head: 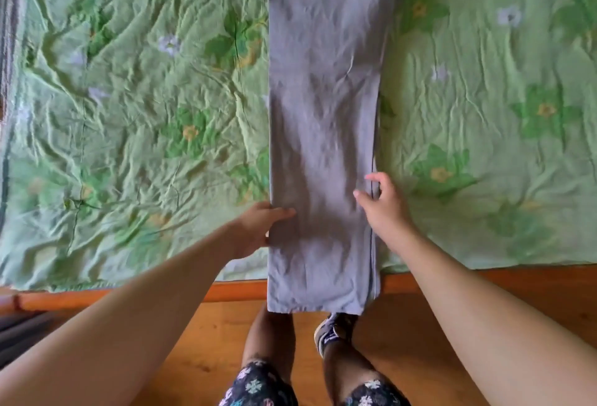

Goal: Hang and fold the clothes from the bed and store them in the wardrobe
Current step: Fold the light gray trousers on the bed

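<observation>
- Trousers (pixel 323 108), grey, doubled lengthwise on bed (pixel 129 121), hem overhanging near edge.
- Left hand (pixel 258 228) flat on left edge.
- Right hand (pixel 384 208) loose-fingered at right seam; neither grips, likely squaring before folding.

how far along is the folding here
Done: the grey trousers lie flat on the bed, legs stacked in one strip. In hand: the left hand and right hand sit at its side edges. Left: the crosswise folds, as the hem hangs over the bed edge, and putting it away.
</observation>
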Tool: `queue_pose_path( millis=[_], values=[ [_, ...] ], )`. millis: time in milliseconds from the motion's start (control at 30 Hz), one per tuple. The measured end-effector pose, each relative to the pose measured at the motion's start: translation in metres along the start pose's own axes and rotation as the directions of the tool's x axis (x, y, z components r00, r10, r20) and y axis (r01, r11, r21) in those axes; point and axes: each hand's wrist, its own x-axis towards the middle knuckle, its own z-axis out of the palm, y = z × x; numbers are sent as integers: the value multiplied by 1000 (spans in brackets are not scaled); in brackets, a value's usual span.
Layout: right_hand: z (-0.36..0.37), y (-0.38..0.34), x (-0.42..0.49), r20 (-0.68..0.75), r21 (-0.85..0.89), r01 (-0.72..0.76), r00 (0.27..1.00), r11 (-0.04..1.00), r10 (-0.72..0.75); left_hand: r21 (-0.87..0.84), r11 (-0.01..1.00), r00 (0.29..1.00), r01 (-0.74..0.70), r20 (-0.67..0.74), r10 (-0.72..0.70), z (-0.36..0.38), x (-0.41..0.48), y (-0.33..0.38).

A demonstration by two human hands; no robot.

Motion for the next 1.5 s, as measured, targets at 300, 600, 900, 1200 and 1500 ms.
queue_pose_path(
  millis=[300,600,900,1200,1500],
  values=[
    [0,48,-40,262,3,-116,959,993,111,-63,998,1000,21,5,-21,23,-25,-65],
    [-20,57,-67,364,338,-395,892,854,269,-2,999,996,-41,-75,41,25,-37,-105],
    [-22,74,-100,396,221,-244,907,944,142,24,1000,999,-19,-33,20,22,-46,-122],
    [-34,86,-112,522,-32,-137,843,990,133,53,997,998,-55,-40,57,31,-60,-154],
    [-45,94,-150,298,90,-157,947,984,123,82,960,954,-267,-117,275,37,-78,-161]
  ],
)
